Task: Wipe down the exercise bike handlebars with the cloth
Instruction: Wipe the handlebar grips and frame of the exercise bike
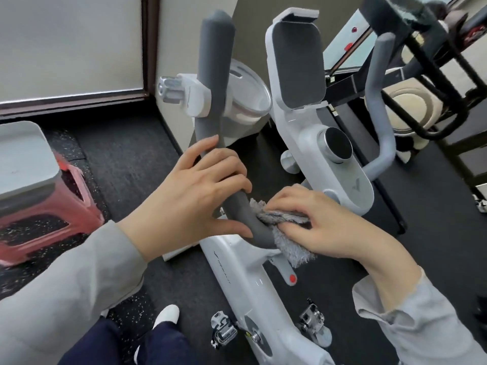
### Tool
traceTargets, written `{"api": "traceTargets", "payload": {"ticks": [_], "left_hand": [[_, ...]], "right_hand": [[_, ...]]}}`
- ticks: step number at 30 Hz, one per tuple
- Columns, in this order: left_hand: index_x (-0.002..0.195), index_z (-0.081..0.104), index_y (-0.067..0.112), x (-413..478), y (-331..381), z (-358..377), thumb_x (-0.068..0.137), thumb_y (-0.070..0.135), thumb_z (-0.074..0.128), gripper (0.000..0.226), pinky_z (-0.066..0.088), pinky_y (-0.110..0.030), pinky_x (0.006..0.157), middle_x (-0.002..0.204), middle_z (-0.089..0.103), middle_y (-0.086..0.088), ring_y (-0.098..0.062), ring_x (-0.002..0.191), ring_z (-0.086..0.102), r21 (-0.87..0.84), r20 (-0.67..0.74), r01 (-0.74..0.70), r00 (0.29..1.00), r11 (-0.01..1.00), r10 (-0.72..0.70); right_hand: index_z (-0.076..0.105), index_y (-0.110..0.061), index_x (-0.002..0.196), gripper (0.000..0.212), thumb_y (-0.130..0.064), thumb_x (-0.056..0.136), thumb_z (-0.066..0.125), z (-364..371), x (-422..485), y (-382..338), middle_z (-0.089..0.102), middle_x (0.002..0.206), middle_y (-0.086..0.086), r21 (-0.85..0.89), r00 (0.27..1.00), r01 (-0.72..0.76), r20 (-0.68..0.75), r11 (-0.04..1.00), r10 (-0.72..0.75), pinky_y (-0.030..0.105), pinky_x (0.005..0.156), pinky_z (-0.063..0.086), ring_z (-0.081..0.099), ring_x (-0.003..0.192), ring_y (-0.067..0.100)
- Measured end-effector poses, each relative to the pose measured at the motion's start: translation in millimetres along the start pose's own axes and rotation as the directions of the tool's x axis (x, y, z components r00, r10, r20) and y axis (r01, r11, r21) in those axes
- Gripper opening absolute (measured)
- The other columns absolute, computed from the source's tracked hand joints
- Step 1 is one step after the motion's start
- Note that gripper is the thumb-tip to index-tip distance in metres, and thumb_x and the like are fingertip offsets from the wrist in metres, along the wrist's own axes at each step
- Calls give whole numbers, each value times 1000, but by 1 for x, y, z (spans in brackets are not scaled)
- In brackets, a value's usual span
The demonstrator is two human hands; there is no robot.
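Right hand [329, 227] was clamped around the grey cloth [287, 233], pressing it onto the low bend of the near handlebar [216, 83], right where it meets the white bike frame [237, 272]. Left hand [189, 196] gripped the same bar just above, fingers curled round it, steadying. So only that bend looked in progress; I'd guess the upright part and the far handlebar [379, 119] were still left to do

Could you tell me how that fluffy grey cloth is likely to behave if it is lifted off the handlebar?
Probably floppy: the cloth already bends around the handlebar under the right hand, one end hanging loose. Its shaggy pile suggests it is light and grippy rather than slippery.
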State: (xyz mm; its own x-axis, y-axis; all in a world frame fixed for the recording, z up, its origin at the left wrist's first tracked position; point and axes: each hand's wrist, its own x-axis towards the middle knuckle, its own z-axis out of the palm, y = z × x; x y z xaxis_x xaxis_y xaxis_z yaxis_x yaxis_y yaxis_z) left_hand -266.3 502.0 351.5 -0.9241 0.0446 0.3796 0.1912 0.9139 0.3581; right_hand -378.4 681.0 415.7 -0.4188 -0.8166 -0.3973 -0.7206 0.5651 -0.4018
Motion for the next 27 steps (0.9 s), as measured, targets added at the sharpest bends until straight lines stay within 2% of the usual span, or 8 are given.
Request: {"api": "traceTargets", "payload": {"ticks": [2, 6, 13, 17, 22, 27], "left_hand": [[98, 62, 25, -1, 2, 1, 71, 73, 50, 56, 10, -34, 116, 102, 59, 8, -11, 117, 48, -11, -9, 20, 1000, 1000, -20], [97, 63, 23, -1, 7, 4, 70, 76, 48, 62, 8, -36, 117, 101, 59, 5, -17, 116, 51, -19, -33, 49, 998, 999, -50], [92, 61, 21, -1, 12, 12, 65, 81, 48, 67, 8, -40, 118, 100, 57, 2, -18, 116, 49, 29, -80, 94, 993, 995, -91], [91, 60, 21, -1, 12, 14, 65, 82, 48, 67, 7, -39, 118, 100, 57, 2, -18, 118, 48, 46, -94, 98, 991, 994, -94], [91, 61, 21, 0, 14, 14, 63, 81, 49, 67, 8, -39, 118, 100, 58, 2, -19, 115, 50, 53, -92, 101, 991, 993, -96], [93, 62, 21, -2, 16, 11, 66, 80, 47, 67, 10, -41, 119, 101, 58, 3, -18, 114, 51, 90, -78, 92, 993, 992, -85]], "right_hand": [[65, -20, 116, 37, -3, 84, 58, -1, -4, 9, 60, 110, -7, -30, 1000, 22, -18, 999, -23, 14, 93, 34, 49, 107, 10], [67, -16, 112, 32, -1, 84, 59, -8, -7, 26, 63, 108, -3, -86, 997, 46, -57, 995, -51, 29, 96, 40, 54, 108, 16], [68, -14, 110, 33, 1, 82, 58, -29, -1, 59, 65, 104, 0, -249, 998, 11, -55, 968, -25, 21, 89, 34, 55, 105, 20], [68, -12, 111, 36, 4, 81, 58, -39, -2, 75, 63, 100, 1, -336, 996, -30, -90, 942, -1, 30, 89, 35, 54, 104, 29], [67, -12, 112, 39, 8, 80, 56, -23, -11, 79, 65, 108, 5, -275, 975, -43, -221, 961, -20, 23, 89, 32, 52, 106, 27], [68, -10, 112, 39, 11, 81, 57, -1, -26, 76, 65, 110, 5, -166, 914, -26, -404, 986, -44, 17, 92, 31, 52, 107, 28]]}}
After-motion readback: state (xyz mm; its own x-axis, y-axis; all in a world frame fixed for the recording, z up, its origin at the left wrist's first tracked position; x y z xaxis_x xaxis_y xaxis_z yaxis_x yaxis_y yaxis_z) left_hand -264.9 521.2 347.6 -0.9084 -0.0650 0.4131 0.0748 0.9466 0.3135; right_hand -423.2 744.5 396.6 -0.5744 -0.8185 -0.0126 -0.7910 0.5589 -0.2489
